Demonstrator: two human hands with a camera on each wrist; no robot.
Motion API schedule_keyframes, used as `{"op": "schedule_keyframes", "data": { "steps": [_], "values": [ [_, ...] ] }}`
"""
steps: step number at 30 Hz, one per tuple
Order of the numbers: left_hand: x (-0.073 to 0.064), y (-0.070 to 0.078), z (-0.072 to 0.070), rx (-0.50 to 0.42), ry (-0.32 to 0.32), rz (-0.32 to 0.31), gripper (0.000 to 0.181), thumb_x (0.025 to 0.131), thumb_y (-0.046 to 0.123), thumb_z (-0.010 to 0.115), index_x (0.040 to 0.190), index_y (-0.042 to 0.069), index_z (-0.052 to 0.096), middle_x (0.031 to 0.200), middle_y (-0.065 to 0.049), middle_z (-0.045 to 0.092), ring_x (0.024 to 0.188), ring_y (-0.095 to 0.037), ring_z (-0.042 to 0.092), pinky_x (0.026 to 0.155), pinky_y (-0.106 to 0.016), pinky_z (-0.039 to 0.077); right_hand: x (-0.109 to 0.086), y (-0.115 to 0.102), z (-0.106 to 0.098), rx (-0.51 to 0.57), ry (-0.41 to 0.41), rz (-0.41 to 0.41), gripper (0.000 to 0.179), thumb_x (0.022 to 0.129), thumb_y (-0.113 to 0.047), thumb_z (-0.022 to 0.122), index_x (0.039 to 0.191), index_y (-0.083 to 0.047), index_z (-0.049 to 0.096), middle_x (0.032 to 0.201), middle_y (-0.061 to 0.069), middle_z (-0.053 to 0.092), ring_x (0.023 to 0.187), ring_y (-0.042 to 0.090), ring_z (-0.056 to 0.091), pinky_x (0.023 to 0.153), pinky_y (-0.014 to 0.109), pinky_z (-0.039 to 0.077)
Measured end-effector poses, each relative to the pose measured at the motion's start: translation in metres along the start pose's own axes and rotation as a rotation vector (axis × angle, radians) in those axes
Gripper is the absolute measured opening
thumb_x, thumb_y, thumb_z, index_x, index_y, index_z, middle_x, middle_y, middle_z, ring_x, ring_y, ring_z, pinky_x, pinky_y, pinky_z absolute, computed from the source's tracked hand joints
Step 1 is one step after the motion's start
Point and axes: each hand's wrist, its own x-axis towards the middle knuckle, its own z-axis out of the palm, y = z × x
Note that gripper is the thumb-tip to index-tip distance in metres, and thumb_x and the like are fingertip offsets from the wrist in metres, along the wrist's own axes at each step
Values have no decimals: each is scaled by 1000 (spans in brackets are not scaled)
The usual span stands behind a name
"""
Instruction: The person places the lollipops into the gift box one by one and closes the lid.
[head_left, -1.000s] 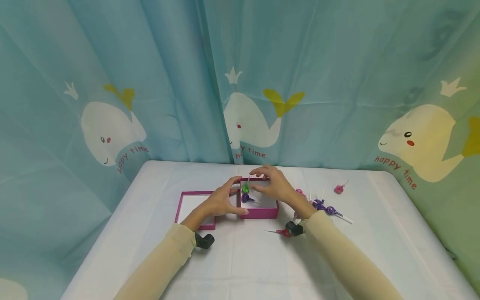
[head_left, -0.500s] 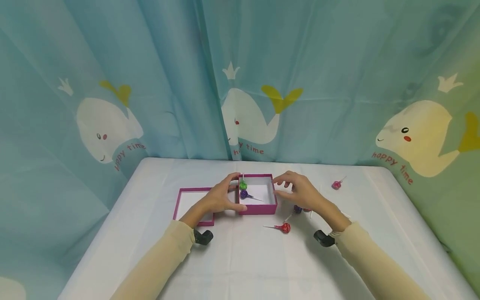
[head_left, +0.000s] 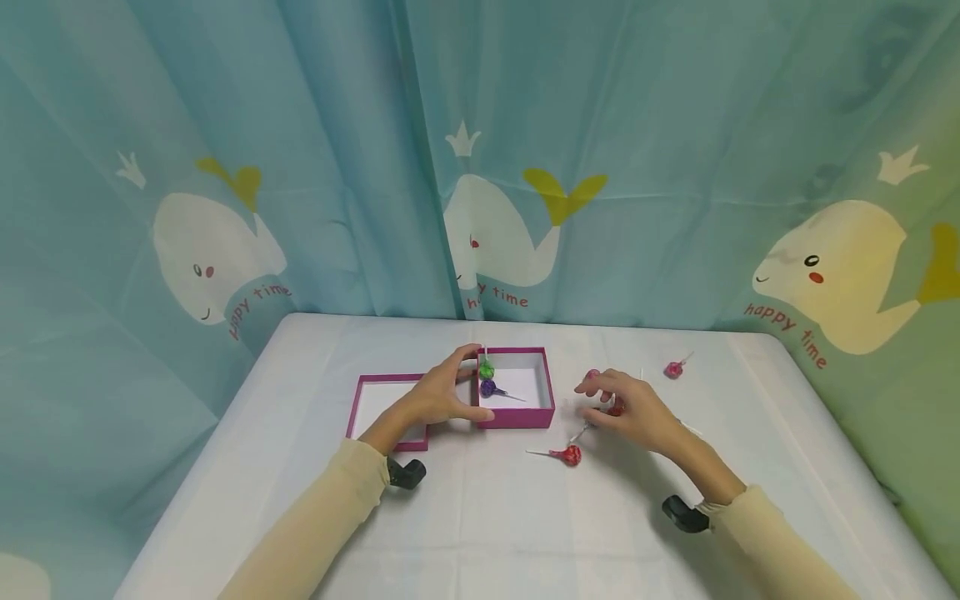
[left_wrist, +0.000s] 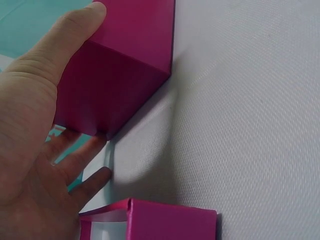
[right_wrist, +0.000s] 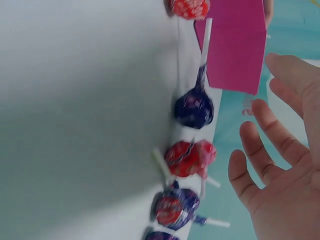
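Observation:
My left hand holds the left end of a magenta open-topped box, thumb at the front corner and fingers toward the back. Inside the box, a green lollipop and a purple lollipop lie along the left wall. My right hand hovers right of the box over a group of lollipops, fingers loosely bent and apart, nothing in its grasp. Beneath it the right wrist view shows a dark purple lollipop, a red lollipop and several others; the hand partly covers them in the head view.
Left of the box lies a magenta-rimmed lid, partly under the left forearm. One red lollipop lies in front of the box's right corner. Farther right is a pink lollipop. A whale-print curtain hangs behind the white table.
My right hand has moved out of the box, then rightward and toward me, over the lollipops. The left hand stays on the box. The head view has shifted slightly.

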Motion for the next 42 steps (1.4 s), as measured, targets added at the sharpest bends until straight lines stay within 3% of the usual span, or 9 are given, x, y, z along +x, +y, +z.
{"op": "schedule_keyframes", "data": {
  "steps": [8, 17, 26, 42],
  "values": [
    [0, 0, 0, -21, -13, -1, 117, 70, 44, 95, 162, 26, 24, 167, -1, 30, 145, -24, 45, 118, -55, 34, -15, 15, -4, -49, 24, 16, 35, 80, -4, 87, 112, -6, 75, 96, 7, 71, 73, 23, 57, 62, 27, 48],
    [0, 0, 0, -18, -9, 2, 116, 70, 45, 95, 161, 26, 26, 166, -1, 31, 145, -25, 46, 118, -58, 33, -20, 22, -1, -83, -40, 57, 37, 79, -6, 87, 115, -7, 76, 111, 4, 75, 90, 23, 63, 79, 41, 55],
    [0, 0, -1, -14, -7, -4, 119, 69, 46, 95, 162, 25, 24, 167, -1, 30, 144, -24, 46, 118, -57, 33, -21, 23, 0, -94, -126, 138, 39, 83, -11, 86, 120, -12, 76, 108, -3, 73, 90, 19, 52, 79, 37, 45],
    [-1, -1, 0, -40, -9, 10, 117, 71, 40, 96, 162, 23, 25, 166, -1, 31, 144, -25, 46, 119, -52, 34, -25, 26, 9, -162, -85, 160, 31, 80, -8, 87, 109, -12, 77, 106, 1, 74, 98, 22, 58, 87, 48, 49]
  ]
}}
